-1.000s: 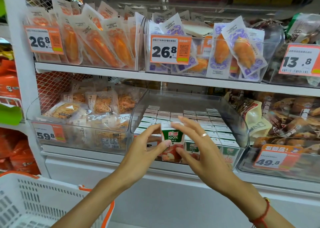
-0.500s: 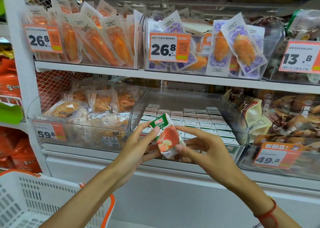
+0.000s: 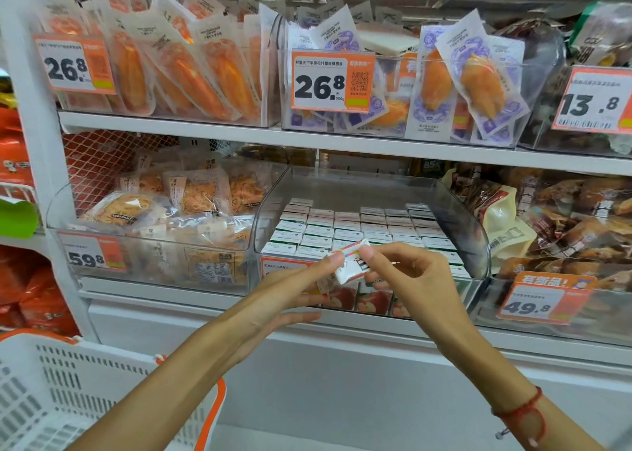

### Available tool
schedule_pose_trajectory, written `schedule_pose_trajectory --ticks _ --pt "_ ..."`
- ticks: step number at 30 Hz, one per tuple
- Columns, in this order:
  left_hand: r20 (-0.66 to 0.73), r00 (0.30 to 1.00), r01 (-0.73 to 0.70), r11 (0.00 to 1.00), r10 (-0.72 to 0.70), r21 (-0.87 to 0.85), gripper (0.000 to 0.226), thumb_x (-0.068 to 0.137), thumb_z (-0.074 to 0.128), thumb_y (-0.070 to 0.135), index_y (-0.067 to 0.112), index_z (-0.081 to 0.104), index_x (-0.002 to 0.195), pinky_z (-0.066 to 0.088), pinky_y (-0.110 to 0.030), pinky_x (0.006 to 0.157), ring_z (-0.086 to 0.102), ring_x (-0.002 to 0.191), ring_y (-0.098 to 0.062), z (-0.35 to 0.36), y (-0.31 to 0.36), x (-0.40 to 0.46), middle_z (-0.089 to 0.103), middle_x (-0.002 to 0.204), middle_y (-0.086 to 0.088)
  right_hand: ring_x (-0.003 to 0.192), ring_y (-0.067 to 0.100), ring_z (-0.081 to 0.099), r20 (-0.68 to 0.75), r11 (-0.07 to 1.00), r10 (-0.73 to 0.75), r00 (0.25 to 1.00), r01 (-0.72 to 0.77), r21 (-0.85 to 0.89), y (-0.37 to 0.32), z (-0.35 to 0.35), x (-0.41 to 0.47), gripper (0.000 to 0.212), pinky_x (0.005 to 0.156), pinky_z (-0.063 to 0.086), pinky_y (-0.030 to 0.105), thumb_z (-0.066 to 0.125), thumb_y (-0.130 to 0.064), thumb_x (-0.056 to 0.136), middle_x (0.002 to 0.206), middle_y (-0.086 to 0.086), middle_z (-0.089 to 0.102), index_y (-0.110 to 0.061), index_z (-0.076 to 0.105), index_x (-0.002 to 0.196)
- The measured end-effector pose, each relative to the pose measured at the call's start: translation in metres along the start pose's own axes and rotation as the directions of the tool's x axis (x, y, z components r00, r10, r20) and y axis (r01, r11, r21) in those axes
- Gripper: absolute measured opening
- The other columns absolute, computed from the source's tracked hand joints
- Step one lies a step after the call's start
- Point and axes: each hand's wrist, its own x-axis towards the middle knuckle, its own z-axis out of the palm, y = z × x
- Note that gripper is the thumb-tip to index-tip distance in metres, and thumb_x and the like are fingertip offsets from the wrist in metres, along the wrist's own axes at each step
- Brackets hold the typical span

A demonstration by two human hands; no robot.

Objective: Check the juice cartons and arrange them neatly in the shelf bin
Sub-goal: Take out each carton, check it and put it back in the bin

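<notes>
A small juice carton is tipped over in front of the clear shelf bin, its white end with a barcode facing me. My left hand pinches its left end with thumb and forefinger. My right hand pinches its right end, the other fingers curled below. Inside the bin, several cartons stand upright in tidy rows, white tops showing. Apple pictures on the front row show through the bin's front wall.
A bin of noodle-like snack packs stands to the left, a bin of brown snack bags to the right. Orange price tags hang on the bin fronts. The upper shelf overhangs the bins. A white basket sits at lower left.
The carton has been lifted out of the front row and turned from upright, through a tilt, onto its side. Both hands stayed on it, just in front of the bin.
</notes>
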Motion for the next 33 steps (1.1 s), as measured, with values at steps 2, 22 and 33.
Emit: schedule_pose_trajectory --ticks 2,22,33 --pt "-0.022 0.999 0.043 0.999 -0.044 -0.022 0.083 0.043 0.076 0.081 0.03 0.07 0.109 0.059 -0.025 0.074 0.071 0.098 -0.009 -0.001 0.0 0.001 0.076 0.102 0.006 0.075 0.006 0.071 0.029 0.999 0.04 0.999 -0.041 0.025 -0.002 -0.001 0.0 0.031 0.068 0.057 0.019 0.063 -0.054 0.076 0.084 -0.009 0.076 -0.027 0.078 0.081" --pt "-0.266 0.891 -0.292 0.912 0.369 0.288 0.091 0.042 0.084 0.064 0.032 0.056 0.123 0.049 -0.005 0.073 0.062 0.097 0.007 0.02 0.009 -0.005 0.068 0.102 0.023 0.076 0.015 0.074 0.174 0.912 0.315 0.933 -0.348 0.215 -0.004 0.001 0.004 0.035 0.061 0.058 0.023 0.047 -0.051 0.095 0.085 -0.002 0.077 -0.024 0.068 0.102" --pt "-0.055 0.878 -0.447 0.855 0.476 0.262 0.081 0.062 0.09 0.028 0.042 0.046 0.129 0.05 -0.017 0.09 0.054 0.12 0.002 0.02 0.006 -0.008 0.055 0.128 0.026 0.083 0.005 0.071 0.176 0.977 0.157 0.972 -0.179 0.113 0.004 0.003 -0.002 0.024 0.063 0.051 0.013 0.054 -0.031 0.097 0.095 -0.005 0.075 -0.021 0.068 0.113"
